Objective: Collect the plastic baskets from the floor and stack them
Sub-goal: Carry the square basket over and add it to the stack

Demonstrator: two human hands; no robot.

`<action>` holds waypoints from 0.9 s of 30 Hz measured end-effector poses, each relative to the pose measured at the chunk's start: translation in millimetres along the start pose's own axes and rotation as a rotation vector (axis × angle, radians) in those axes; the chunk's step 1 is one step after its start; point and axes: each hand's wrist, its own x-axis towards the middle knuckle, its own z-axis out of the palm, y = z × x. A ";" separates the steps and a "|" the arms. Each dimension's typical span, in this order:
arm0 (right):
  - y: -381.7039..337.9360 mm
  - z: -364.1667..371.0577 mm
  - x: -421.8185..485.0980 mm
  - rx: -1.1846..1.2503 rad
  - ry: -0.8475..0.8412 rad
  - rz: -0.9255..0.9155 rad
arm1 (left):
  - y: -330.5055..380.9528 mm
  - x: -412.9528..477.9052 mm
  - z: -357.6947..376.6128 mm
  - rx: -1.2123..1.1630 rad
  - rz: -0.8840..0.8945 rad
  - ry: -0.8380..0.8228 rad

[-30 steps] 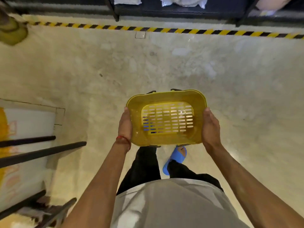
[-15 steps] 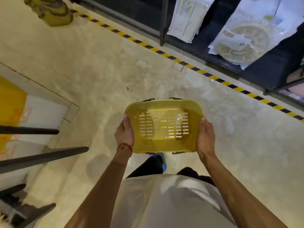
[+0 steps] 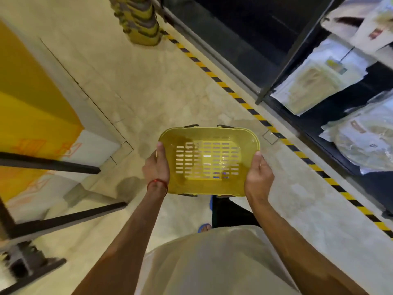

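**One basket in hand, the stack up ahead**

The yellow basket [image 3: 209,161] is off the floor [image 3: 148,92], held level in front of the person's waist with its open side up. The left hand [image 3: 156,169] clasps one short side and the right hand [image 3: 258,176] the other. Each thumb lies up along the rim, and the fingers wrap around the outer wall, out of sight.

This looks like the carrying step: picked up, not yet stacked. A stack of yellow baskets [image 3: 139,22] stands on the floor well ahead, near the striped floor tape [image 3: 261,118]. The next move likely calls for walking there, lining the basket up squarely over the top one and lowering it to nest. The folded handles could catch.

The stack is blurred and cut off by the top edge, so its height cannot be counted. The basket hides the floor beneath it, and only part of a blue sandal [image 3: 204,227] shows.
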 end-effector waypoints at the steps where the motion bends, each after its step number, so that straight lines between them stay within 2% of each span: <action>1: -9.6 14.5 15.9 -0.010 -0.014 -0.017 | 11.5 13.6 0.8 -0.005 -0.015 0.022; 5: -60.0 71.6 81.5 -0.103 -0.142 0.035 | 56.5 71.2 6.4 -0.050 -0.077 0.110; 13: -181.5 199.2 172.1 -0.253 -0.276 -0.149 | 132.0 188.4 -6.2 -0.162 -0.196 0.301; 20: -247.5 345.5 203.3 -0.269 -0.314 -0.156 | 176.3 342.3 -51.9 -0.197 -0.206 0.261; 27: -323.5 470.4 235.8 -0.223 -0.243 -0.085 | 248.9 484.1 -98.9 -0.106 -0.134 0.217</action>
